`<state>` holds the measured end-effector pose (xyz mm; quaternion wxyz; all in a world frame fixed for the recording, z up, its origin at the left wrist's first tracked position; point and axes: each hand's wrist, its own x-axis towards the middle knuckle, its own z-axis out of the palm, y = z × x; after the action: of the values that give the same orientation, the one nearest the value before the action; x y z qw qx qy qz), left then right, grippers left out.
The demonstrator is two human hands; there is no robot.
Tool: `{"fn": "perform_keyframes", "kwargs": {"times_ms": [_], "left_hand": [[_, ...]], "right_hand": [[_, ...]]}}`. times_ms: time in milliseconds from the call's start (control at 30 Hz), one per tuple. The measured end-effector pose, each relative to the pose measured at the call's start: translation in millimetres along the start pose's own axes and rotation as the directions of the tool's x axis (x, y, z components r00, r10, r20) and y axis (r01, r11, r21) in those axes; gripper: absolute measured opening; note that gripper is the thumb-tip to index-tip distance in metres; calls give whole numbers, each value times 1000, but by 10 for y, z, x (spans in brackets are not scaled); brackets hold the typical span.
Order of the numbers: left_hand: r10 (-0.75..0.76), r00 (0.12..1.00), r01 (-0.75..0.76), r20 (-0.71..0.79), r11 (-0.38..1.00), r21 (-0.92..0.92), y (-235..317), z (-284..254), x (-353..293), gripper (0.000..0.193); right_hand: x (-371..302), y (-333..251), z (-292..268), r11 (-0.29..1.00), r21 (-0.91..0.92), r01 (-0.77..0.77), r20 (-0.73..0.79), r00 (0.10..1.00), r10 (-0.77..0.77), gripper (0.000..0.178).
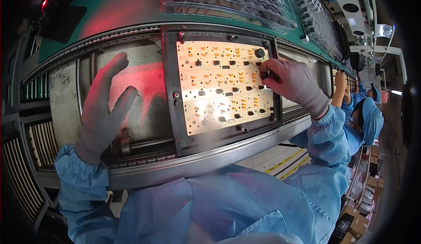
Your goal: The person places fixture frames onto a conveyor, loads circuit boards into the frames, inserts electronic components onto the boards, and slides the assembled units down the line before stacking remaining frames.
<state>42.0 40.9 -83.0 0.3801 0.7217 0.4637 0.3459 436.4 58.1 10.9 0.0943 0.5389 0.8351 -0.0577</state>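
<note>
A pale circuit board panel (206, 86) lies in a black frame (172, 112) on the conveyor. It carries rows of small black and orange components. Near its upper right corner stands a round black component (259, 53). My right hand (291, 80), in a grey glove, is at the panel's right edge with thumb and fingers pinched around a small dark component, mostly hidden by the fingers. My left hand (103, 105), also gloved, hovers left of the frame over the metal conveyor bed, thumb and fingers apart, holding nothing.
Clear plastic trays (228, 2) with many dark parts stand on the green surface (131, 7) beyond the conveyor. The near metal rail (210, 154) runs in front of me. Co-workers in blue (370, 112) are farther along the line at right. Reddish light falls at left.
</note>
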Motion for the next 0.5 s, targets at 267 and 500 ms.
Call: {"fn": "perform_keyframes", "kwargs": {"times_ms": [267, 500], "left_hand": [[77, 993, -68, -85, 992, 107, 77, -29, 28, 57], [126, 989, -124, -77, 992, 26, -95, 18, -8, 57]], "right_hand": [[-32, 161, -146, 920, 385, -73, -227, 959, 171, 22], [28, -448, 25, 836, 478, 269, -399, 914, -65, 30]]}}
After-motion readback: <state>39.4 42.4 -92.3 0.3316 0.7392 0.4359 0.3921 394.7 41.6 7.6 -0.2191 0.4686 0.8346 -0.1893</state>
